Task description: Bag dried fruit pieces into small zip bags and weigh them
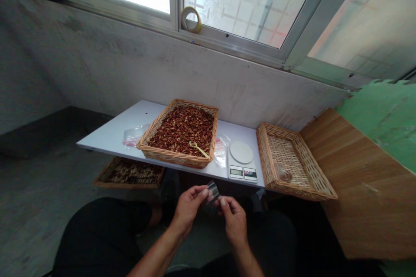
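Note:
Between my two hands, in front of the table edge and above my lap, is a small clear plastic bag (212, 191). My left hand (189, 204) pinches its left side with thumb and fingers. On the other side, my right hand (233, 216) grips the lower right edge. The bag looks flat, with nothing visible in it. Beyond my hands stands a wicker basket (175, 162) full of reddish-brown dried pieces (182, 125), and a pale yellow spoon (199, 149) lies on them. A white kitchen scale (242, 156) sits right of that basket.
More clear bags (221, 149) lie beside the scale, others (133, 136) left of the basket. A second wicker basket (299, 156) on the right holds one small filled bag (284, 175). Another basket (130, 173) is under the white table (110, 132). A tape roll (191, 19) rests on the windowsill.

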`<state>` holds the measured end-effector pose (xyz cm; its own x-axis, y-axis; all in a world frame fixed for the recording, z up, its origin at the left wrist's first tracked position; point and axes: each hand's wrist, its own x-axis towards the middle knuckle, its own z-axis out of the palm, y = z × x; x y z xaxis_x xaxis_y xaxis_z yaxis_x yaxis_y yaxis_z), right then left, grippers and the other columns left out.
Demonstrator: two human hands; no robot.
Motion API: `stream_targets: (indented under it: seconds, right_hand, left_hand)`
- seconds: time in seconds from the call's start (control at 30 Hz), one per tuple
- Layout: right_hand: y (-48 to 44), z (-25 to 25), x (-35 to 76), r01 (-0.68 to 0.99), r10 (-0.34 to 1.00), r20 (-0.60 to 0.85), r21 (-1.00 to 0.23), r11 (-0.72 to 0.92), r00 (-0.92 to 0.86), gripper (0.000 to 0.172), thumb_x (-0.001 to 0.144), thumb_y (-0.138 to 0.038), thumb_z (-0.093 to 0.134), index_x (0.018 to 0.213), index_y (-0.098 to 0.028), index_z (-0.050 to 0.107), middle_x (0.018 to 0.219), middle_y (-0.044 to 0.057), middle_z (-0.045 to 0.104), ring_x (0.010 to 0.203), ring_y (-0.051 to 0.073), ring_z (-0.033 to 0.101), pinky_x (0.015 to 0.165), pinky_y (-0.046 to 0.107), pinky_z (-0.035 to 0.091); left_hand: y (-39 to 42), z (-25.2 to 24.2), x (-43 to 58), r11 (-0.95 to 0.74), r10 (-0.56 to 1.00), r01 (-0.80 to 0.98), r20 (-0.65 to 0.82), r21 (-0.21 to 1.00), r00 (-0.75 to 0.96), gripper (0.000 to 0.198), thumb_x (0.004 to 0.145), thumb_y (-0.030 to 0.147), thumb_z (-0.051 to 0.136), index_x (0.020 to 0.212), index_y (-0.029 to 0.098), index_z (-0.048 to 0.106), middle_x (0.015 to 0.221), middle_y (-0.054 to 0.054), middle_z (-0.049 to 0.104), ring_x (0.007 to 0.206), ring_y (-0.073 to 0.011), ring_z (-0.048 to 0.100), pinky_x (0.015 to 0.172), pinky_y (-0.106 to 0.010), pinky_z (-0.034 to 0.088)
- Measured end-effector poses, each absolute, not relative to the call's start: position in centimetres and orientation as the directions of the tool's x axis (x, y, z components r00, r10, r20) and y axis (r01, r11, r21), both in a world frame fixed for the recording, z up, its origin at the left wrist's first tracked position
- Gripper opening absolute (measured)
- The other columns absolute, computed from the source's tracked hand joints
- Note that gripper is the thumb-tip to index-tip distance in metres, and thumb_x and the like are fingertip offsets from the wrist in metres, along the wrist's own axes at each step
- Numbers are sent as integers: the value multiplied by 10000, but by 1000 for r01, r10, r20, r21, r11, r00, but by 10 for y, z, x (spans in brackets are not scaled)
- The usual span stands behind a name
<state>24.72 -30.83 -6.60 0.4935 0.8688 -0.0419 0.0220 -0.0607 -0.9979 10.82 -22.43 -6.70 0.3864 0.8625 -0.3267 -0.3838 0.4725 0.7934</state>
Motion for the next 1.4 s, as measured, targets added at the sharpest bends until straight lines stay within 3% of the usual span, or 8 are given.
stream_targets:
  seconds: [0.23,0.43,0.57,0.8,1.0,1.1,1.2,1.4]
  right_hand:
    - [-311,-74,242,0,884,-75,-996,-85,462,413,861,-579,676,895,-181,782,781,60,736,701,202,666,623,283,547]
    - [-313,-62,248,105,785,21,-993,-56,619,388,819,-504,737,1048,-193,774,1041,105,759,967,263,705,870,361,569]
    - [-308,-39,247,158,863,27,-985,-62,505,315,869,-475,690,1023,-212,772,1011,79,755,959,241,699,862,323,552]
    - [-296,-19,229,288,918,93,-957,-24,386,218,845,-389,715,955,-209,770,927,60,733,851,210,682,771,285,532]
    - [-293,-19,227,395,920,98,-916,-65,378,114,833,-287,684,801,-210,761,805,32,703,775,187,653,725,266,489]
    - [-292,-23,229,433,914,100,-897,-87,392,124,836,-261,657,775,-204,749,780,25,697,748,181,644,707,264,476]
    - [-291,-30,232,413,905,80,-904,-111,418,141,854,-262,631,778,-202,733,757,16,698,718,178,644,690,263,473]
    - [-293,-36,234,451,901,125,-889,-85,416,139,872,-264,635,797,-213,740,772,15,696,725,174,651,685,260,473]
  left_hand:
    - [-216,-66,97,233,929,-205,-155,951,335,360,740,474,821,752,158,650,724,-36,728,695,-165,667,694,-268,520]
    - [-218,-63,88,-37,966,1,36,999,257,415,766,442,807,636,189,504,609,30,577,594,-119,550,602,-225,420]
    - [-219,-55,80,-353,912,254,270,900,311,368,834,431,757,638,189,561,636,9,570,631,-129,536,625,-235,396]
    - [-219,-50,74,-653,749,358,501,667,433,347,946,332,622,640,189,540,633,-11,555,645,-138,487,630,-258,345]
    - [-222,-49,74,-698,710,383,514,605,480,293,962,262,581,680,193,545,671,-14,581,667,-146,503,638,-266,358]
    - [-224,-45,76,-670,723,359,462,650,513,219,948,239,582,733,199,592,719,-17,618,699,-156,545,658,-266,391]
    - [-228,-38,77,-541,763,284,320,792,562,26,874,211,651,897,214,664,870,-20,692,811,-167,622,740,-262,457]
    - [-230,-31,75,-193,833,225,38,955,552,183,899,375,631,928,214,713,915,-24,739,861,-190,674,788,-270,503]
